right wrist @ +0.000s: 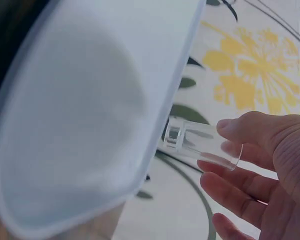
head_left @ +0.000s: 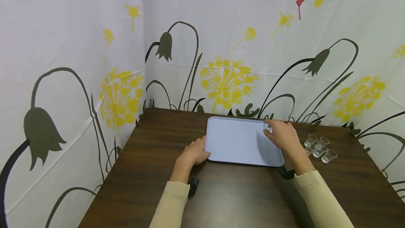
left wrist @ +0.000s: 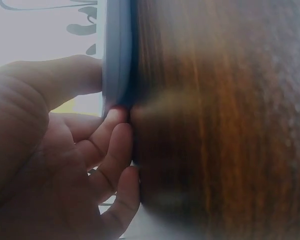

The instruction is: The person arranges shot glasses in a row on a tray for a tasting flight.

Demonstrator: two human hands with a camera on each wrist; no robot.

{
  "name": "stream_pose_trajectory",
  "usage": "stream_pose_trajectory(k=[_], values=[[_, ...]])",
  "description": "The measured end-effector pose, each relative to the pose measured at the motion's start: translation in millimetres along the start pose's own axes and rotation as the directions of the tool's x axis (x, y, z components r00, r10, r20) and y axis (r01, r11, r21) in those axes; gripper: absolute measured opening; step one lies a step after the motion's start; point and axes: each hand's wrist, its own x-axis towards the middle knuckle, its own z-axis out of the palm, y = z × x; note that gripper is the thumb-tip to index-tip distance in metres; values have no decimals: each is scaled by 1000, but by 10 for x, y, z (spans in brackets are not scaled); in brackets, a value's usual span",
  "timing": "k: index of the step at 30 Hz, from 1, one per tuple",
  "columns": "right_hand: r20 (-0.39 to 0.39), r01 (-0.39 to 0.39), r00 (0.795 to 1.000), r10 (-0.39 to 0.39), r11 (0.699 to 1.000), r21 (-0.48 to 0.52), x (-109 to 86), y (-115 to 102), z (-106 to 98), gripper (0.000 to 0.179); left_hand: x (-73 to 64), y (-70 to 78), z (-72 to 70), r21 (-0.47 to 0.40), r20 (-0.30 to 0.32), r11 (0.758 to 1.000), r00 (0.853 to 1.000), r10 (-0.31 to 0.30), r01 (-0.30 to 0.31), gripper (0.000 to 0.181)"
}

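A light blue rectangular tray (head_left: 234, 140) lies on the dark wooden table. My left hand (head_left: 193, 152) grips its left edge near the front corner. In the left wrist view the thumb (left wrist: 75, 75) meets the tray's rim (left wrist: 117, 45), with curled fingertips just beside it, low against the table. Over the tray's far right part, my right hand (head_left: 281, 134) pinches a small clear shot glass (right wrist: 200, 142) between thumb and fingers. That glass is upright, its thick base facing the tray; in the head view the hand partly hides it.
Several more clear shot glasses (head_left: 320, 147) stand grouped on the table (head_left: 152, 171) to the right of the tray. Behind the table's far edge hangs a white curtain (head_left: 221, 17) printed with flowers, and it continues along the left side.
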Motion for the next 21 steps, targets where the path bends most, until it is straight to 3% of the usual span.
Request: stream_pose_trajectory(k=[11, 16, 21], values=[[-69, 96, 993, -96, 995, 10, 113, -416, 340, 40, -4, 15, 15, 0, 15, 1000, 1000, -8, 8, 77], [-88, 130, 988, -126, 990, 48, 155, -585, 370, 39, -14, 31, -10, -2, 12, 1000, 1000, -11, 11, 78], [-76, 108, 992, -101, 989, 97, 200, -727, 382, 39, 8, 25, -11, 2, 20, 1000, 1000, -16, 16, 78]])
